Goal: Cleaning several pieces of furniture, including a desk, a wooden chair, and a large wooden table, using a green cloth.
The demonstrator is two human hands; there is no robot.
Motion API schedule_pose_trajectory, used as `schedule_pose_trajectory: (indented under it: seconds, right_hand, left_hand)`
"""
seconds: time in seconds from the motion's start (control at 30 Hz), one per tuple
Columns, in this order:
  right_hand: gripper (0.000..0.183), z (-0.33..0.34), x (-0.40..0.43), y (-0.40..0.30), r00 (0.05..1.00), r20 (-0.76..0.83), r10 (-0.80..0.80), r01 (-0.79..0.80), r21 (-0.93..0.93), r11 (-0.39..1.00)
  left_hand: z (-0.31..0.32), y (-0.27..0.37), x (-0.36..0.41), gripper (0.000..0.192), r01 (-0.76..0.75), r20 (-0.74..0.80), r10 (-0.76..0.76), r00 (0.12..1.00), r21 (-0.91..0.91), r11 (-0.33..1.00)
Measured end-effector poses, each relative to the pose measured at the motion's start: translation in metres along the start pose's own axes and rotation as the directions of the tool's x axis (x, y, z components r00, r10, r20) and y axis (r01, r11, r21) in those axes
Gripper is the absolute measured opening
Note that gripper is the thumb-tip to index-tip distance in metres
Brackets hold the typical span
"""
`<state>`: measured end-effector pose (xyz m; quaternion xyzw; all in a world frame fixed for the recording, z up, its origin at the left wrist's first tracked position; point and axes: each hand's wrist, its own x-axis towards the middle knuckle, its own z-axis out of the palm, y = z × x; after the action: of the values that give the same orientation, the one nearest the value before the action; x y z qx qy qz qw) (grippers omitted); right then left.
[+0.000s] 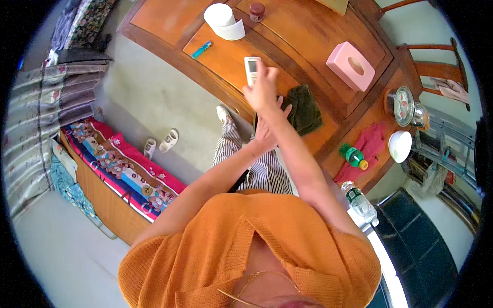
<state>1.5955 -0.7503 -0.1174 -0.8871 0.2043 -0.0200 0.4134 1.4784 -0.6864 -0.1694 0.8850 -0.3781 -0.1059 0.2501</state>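
Note:
My right hand (264, 86) is at the lower end of a white remote control (252, 66) on the wooden table, its thumb and index finger beside the remote. Blur and the fingers hide whether it is gripped. The right forearm crosses above my left hand (267, 129), which lies partly hidden at the table's near edge. Its spread fingertips touch a folded dark green cloth (306, 109). A blue-green lighter (201, 50) lies left of the remote.
On the table (304, 46) stand a paper roll (220, 16), a lidded jar (257, 12), a pink tissue box (350, 66), a green bottle (356, 157) on a red cloth (371, 140) and a white bowl (399, 146). Slippers (168, 140) lie on the floor.

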Motion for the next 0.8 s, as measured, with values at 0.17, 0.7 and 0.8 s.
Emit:
schedule_pose_trajectory:
  seconds: [0.17, 0.7, 0.8]
  right_hand:
    - [0.081, -0.106, -0.104, 0.070, 0.895, -0.443, 0.049, -0.136, -0.166, 0.977]
    - [0.073, 0.014, 0.008, 0.046, 0.980, -0.184, 0.073, -0.141, -0.388, 0.911]
    - [0.061, 0.002, 0.059, 0.073, 0.915, -0.370, -0.161, 0.000, -0.400, 0.916]
  left_hand:
    - [-0.067, -0.080, 0.040, 0.068, 0.060, -0.025, -0.056, 0.998, 0.184, 0.981]
    - [-0.079, -0.115, 0.113, 0.058, 0.021, 0.040, -0.034, 0.999, 0.282, 0.959]
    - [-0.064, -0.122, 0.160, 0.056, 0.029, -0.256, 0.044, 0.966, 0.277, 0.960]
